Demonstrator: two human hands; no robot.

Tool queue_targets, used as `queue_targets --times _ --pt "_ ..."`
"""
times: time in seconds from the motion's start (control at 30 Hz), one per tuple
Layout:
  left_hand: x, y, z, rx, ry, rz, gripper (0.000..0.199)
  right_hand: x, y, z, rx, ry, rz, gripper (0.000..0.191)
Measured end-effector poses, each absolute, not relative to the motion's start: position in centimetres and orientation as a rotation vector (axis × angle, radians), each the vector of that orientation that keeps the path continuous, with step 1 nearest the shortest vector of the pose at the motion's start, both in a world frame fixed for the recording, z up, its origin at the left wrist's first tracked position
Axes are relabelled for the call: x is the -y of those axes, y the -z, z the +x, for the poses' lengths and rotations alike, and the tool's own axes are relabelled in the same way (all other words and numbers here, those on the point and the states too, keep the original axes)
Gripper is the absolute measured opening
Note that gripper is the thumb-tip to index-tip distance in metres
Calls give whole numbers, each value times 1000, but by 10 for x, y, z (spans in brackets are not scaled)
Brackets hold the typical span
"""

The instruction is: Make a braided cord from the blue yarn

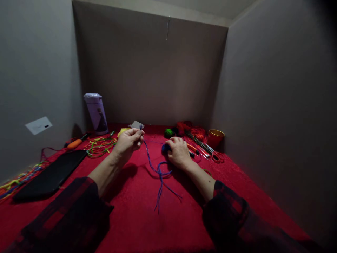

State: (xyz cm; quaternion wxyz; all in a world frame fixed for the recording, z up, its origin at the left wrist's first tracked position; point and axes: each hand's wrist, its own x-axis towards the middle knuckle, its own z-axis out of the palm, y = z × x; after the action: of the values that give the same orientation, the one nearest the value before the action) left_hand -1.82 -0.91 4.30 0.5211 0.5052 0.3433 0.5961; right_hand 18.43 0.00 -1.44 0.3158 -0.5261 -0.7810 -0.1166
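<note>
Raised above the red cloth, my left hand pinches blue yarn, with a short tuft poking out above the fingertips. From that hand the yarn hangs down and trails over the cloth, ending in a loop and several loose strands. My right hand is curled over a dark blue yarn ball, which is partly hidden by the fingers. A thin strand runs across between the two hands.
At left are a purple flask, a black tablet-like slab, an orange-handled tool and coiled cords. At right lie a green yarn ball, red yarn, red-handled scissors and a red cup. Grey walls enclose the table.
</note>
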Motion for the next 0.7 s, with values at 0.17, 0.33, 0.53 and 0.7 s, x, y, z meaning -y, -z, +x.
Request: queue_targets --times 0.17,0.33,0.53,0.7 --pt "14 -53 -22 -790 -1453 1201 13 1 5 178 1858 151 -1267 34" --pt "27 -54 -6 -715 -1333 1248 17 24 -14 147 1806 -445 -808 36" --pt "30 -54 -2 -639 -1229 1291 21 33 -10 134 1717 -1180 -629 31" --pt "20 -53 -15 -689 -1301 1219 14 16 -3 146 1650 -1116 -764 28"
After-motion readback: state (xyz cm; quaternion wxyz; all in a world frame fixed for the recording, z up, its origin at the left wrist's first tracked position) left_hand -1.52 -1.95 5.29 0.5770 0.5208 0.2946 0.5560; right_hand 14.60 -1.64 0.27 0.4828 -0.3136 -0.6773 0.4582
